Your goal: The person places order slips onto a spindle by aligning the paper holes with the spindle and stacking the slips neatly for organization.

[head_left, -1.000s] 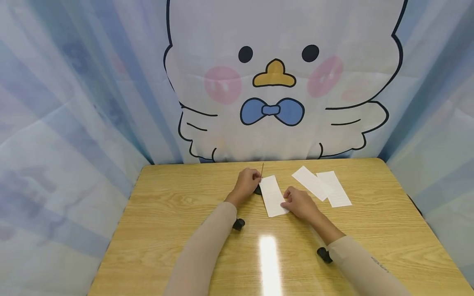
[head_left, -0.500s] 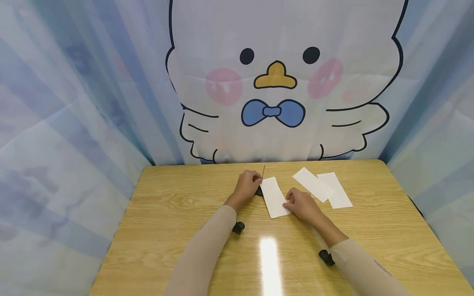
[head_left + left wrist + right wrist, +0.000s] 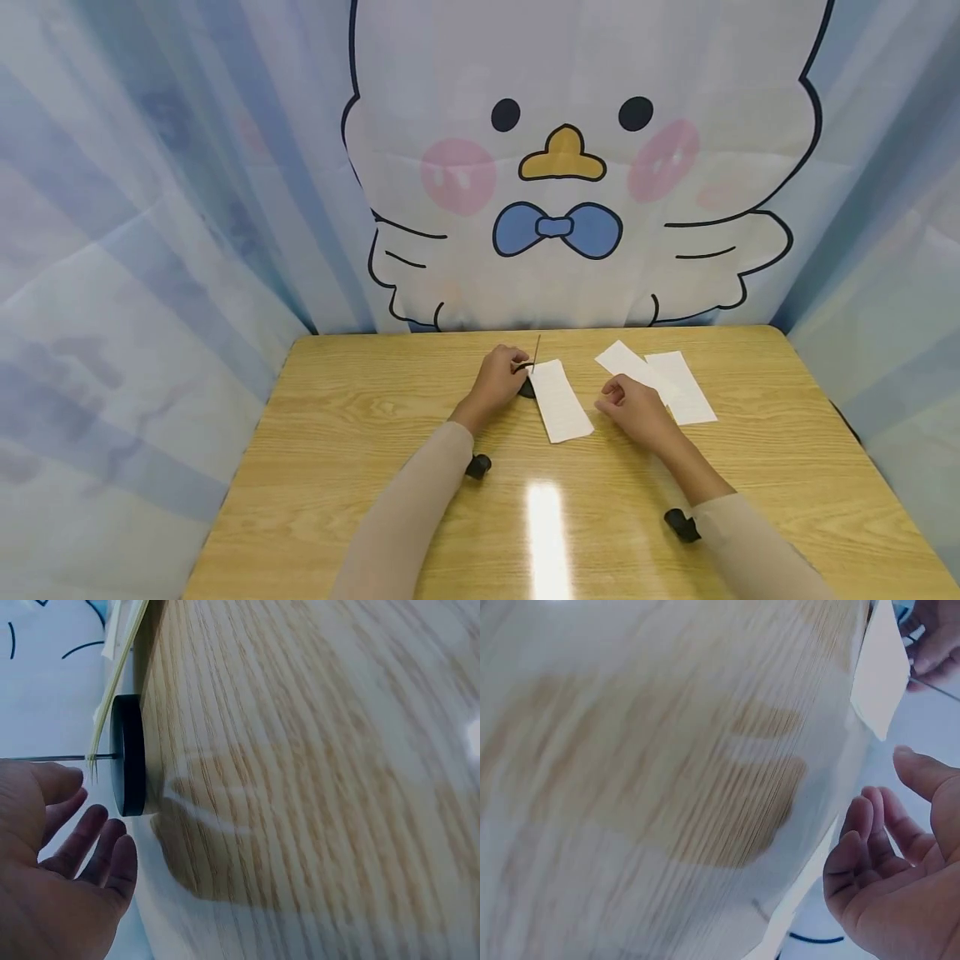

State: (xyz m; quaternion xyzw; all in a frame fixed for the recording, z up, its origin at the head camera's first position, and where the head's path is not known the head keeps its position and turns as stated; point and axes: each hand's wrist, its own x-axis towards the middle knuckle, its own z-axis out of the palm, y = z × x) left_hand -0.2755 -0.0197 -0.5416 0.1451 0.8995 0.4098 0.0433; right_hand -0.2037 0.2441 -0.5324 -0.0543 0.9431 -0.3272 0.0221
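A bill spike stands near the table's back edge, with a round black base (image 3: 129,756) and a thin upright metal rod (image 3: 537,352). White paper slips (image 3: 561,406), seen edge-on as a thin stack in the left wrist view, are pierced by the rod at one end and slope down to the right. My left hand (image 3: 497,382) is right beside the rod, thumb and fingers loosely bent around open space above the base. Just right of the slips' lower end, my right hand (image 3: 636,410) hovers with loosely curled fingers and holds nothing.
Two more white slips, one (image 3: 626,362) partly overlapping the other (image 3: 684,390), lie on the wooden table (image 3: 360,450) behind and right of my right hand. A curtain (image 3: 465,283) printed with a cartoon bird hangs behind the table's back edge.
My right hand has let go of the slips' lower right corner and moved right, away from them. My left hand has stayed beside the rod.
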